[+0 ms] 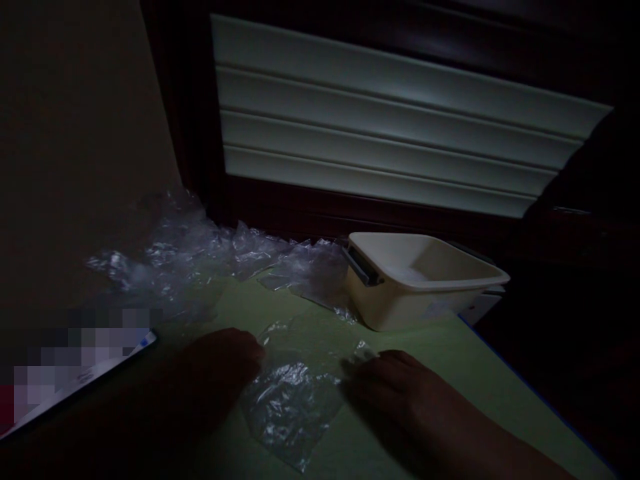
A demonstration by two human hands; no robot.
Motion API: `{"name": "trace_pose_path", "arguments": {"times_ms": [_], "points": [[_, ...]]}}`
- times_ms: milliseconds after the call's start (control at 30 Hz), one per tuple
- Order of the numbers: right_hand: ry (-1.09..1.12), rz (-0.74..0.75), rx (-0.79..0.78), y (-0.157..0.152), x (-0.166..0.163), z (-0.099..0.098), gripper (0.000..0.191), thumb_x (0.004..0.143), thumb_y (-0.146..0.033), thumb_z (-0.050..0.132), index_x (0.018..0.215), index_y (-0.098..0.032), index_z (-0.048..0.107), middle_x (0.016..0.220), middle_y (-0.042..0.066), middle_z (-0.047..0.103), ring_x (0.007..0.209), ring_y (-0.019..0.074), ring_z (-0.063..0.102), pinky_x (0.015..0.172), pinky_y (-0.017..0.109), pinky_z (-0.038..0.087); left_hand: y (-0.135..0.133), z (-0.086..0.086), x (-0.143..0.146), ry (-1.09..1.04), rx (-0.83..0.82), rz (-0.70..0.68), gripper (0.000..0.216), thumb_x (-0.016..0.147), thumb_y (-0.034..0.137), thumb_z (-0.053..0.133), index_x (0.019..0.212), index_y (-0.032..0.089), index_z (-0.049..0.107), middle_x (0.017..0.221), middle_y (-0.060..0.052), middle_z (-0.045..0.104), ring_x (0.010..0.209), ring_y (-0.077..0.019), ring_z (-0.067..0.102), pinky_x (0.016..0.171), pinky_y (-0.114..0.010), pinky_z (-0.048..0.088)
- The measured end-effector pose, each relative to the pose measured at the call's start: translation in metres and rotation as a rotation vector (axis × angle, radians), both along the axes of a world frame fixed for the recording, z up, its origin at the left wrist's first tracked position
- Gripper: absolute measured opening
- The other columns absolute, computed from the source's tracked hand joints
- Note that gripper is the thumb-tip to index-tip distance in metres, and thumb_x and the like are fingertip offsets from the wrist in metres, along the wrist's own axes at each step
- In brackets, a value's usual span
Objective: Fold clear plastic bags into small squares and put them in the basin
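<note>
The scene is very dark. A clear plastic bag (295, 400) lies crinkled on the green table top (450, 360) between my two hands. My left hand (220, 373) rests at the bag's left edge, fingers curled down onto it. My right hand (395, 393) sits at the bag's right edge, its fingertips pinching a corner of the plastic. Both hands are dim silhouettes, so the fingers show only in part.
A cream plastic tub (420, 280) with a dark handle stands behind the hands to the right. A heap of crumpled clear bags (200, 253) lies at the back left. A white sheet (85, 380) lies at the left. Slatted blinds (390, 127) hang behind.
</note>
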State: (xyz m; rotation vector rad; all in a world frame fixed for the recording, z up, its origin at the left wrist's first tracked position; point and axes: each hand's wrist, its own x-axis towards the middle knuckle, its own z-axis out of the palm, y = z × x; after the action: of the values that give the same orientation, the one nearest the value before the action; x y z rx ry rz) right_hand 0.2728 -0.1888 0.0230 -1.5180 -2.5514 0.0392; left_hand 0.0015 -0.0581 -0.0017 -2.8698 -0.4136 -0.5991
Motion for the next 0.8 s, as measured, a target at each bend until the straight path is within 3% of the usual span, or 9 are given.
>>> {"name": "trace_pose_path", "arguments": {"times_ms": [100,267,333,400,500,600,667,800], "points": [[0.015,-0.041,-0.033,0.002,0.002,0.002,0.037,0.082,-0.004,0.050,0.112,-0.023,0.062,0.114,0.005,0.065,0.099,0.0217,0.061,0.094,0.044,0.043,-0.016,0.002,0.004,-0.016,0.032,0.116,0.032,0.084,0.003,0.039,0.083,0.022,0.065,0.087,-0.002,0.068,0.080,-0.0170,0.061,0.078,-0.027,0.046],[0.042,-0.107,-0.051,0.005,0.008,0.005,0.035,0.083,-0.003,0.048,0.109,-0.022,0.063,0.111,0.006,0.067,0.099,0.0205,0.062,0.102,0.048,0.034,-0.048,-0.004,0.014,-0.077,0.071,0.088,0.031,0.081,0.003,0.041,0.066,0.022,0.059,0.069,0.001,0.064,0.066,-0.0170,0.056,0.067,-0.029,0.046],[0.043,-0.103,-0.047,0.006,0.008,0.006,0.034,0.083,-0.004,0.047,0.109,-0.021,0.063,0.110,0.007,0.067,0.098,0.0207,0.062,0.101,0.048,0.034,-0.057,-0.009,0.015,-0.127,0.087,0.073,0.025,0.081,0.007,0.044,0.069,0.021,0.060,0.074,-0.001,0.065,0.066,-0.0178,0.056,0.065,-0.029,0.047],[0.051,-0.096,-0.001,0.006,0.008,0.005,0.033,0.085,-0.005,0.046,0.110,-0.020,0.062,0.109,0.008,0.067,0.098,0.0214,0.062,0.098,0.047,0.038,-0.060,-0.011,0.013,-0.184,0.106,0.068,0.022,0.082,0.009,0.044,0.081,0.021,0.063,0.087,-0.003,0.066,0.078,-0.0203,0.058,0.074,-0.032,0.049],[0.075,-0.080,0.098,0.005,0.005,0.004,0.031,0.086,-0.008,0.045,0.110,-0.017,0.062,0.101,0.010,0.067,0.090,0.0221,0.062,0.084,0.041,0.048,-0.053,-0.009,0.007,-0.188,0.102,0.059,0.028,0.083,0.008,0.042,0.097,0.022,0.062,0.100,-0.004,0.066,0.094,-0.0221,0.059,0.088,-0.034,0.047],[0.108,-0.027,0.144,0.003,0.002,0.002,0.030,0.087,-0.010,0.045,0.111,-0.016,0.062,0.097,0.011,0.067,0.084,0.0214,0.061,0.075,0.036,0.050,-0.031,-0.007,0.001,-0.158,0.031,0.047,0.033,0.082,0.006,0.040,0.102,0.023,0.060,0.106,-0.003,0.066,0.099,-0.0201,0.060,0.091,-0.034,0.047],[0.111,0.025,0.113,0.001,0.000,0.000,0.028,0.089,-0.011,0.045,0.112,-0.017,0.061,0.098,0.010,0.067,0.085,0.0204,0.060,0.077,0.035,0.050,-0.014,-0.007,-0.003,-0.135,-0.052,0.041,0.035,0.081,0.004,0.040,0.103,0.021,0.059,0.113,-0.005,0.064,0.107,-0.0202,0.058,0.095,-0.034,0.045],[0.076,0.098,0.001,0.000,-0.002,0.000,0.031,0.090,-0.010,0.046,0.116,-0.020,0.060,0.113,0.009,0.064,0.101,0.0207,0.058,0.089,0.035,0.046,0.010,-0.007,-0.004,-0.112,-0.117,-0.164,0.040,0.078,0.000,0.037,0.108,0.018,0.056,0.117,-0.008,0.063,0.110,-0.0185,0.056,0.090,-0.030,0.047]]}}
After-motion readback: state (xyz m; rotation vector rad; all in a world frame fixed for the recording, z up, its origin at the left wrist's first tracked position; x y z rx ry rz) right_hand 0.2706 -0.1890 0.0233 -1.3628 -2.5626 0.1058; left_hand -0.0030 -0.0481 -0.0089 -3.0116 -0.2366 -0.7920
